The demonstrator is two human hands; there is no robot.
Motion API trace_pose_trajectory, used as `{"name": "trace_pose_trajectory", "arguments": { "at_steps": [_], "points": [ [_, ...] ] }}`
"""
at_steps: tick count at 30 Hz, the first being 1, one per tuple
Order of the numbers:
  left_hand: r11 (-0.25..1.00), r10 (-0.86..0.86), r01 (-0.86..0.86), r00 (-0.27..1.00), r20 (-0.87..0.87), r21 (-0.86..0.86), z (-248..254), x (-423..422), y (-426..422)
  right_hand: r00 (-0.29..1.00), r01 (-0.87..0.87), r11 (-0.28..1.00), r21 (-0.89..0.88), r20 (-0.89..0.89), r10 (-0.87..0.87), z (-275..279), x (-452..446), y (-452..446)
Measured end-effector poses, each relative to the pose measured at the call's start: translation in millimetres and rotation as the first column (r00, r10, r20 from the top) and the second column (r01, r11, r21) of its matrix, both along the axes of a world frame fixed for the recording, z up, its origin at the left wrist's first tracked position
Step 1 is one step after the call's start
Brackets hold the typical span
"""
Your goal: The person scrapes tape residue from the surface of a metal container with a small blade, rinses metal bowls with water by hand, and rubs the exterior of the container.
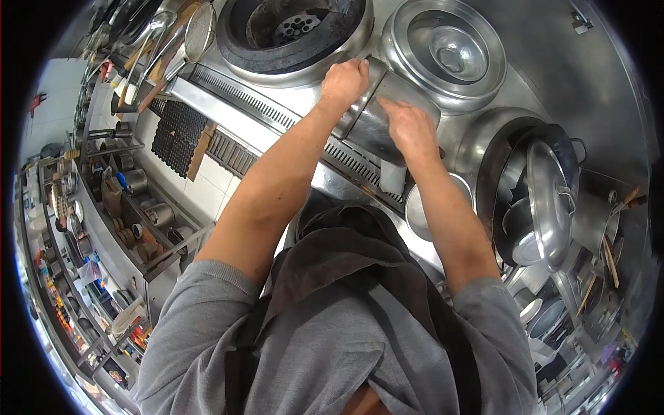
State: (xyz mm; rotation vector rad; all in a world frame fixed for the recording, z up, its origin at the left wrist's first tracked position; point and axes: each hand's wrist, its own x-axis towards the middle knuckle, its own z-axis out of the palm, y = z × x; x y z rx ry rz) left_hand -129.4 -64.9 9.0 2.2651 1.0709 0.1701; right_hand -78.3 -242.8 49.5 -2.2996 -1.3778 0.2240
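Observation:
In the head view, a smooth stainless-steel container [406,88] with a curved, lid-like top sits across the slotted drain strip of the range. My left hand [346,83] is closed at the far left edge of its narrower metal section [360,111], fingers curled over. My right hand [413,129] lies on the wider section, its fingers stretched out against the metal. What is inside the container is hidden. Below my right forearm stands a round metal pot [418,207], partly covered by the arm.
A black-rimmed wok burner [238,52] lies beyond my left hand, and stacked metal bowls [489,69] stand beyond my right. A wok with a lid [546,207] is at right. Ladles and a strainer [200,31] are upper left; a shelf [166,259] holds pots.

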Motion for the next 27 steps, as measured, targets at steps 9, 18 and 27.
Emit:
{"name": "trace_pose_trajectory", "arguments": {
  "at_steps": [9,18,27],
  "points": [
    [1.000,-0.011,0.010,0.999,-0.031,-0.017,9.2,2.8,0.4,0.997,-0.075,0.997,-0.016,-0.006,0.075,-9.1,-15.3,-8.1],
    [0.999,-0.014,0.012,0.998,-0.061,-0.035,13.5,5.6,1.0,0.981,-0.187,0.980,-0.062,0.043,0.190,-11.7,-29.8,-13.9],
    [0.982,-0.151,0.141,0.986,-0.076,-0.123,-27.4,29.7,23.2,1.000,0.029,1.000,0.005,-0.007,-0.029,1.6,-40.8,-34.0]
  ]
}}
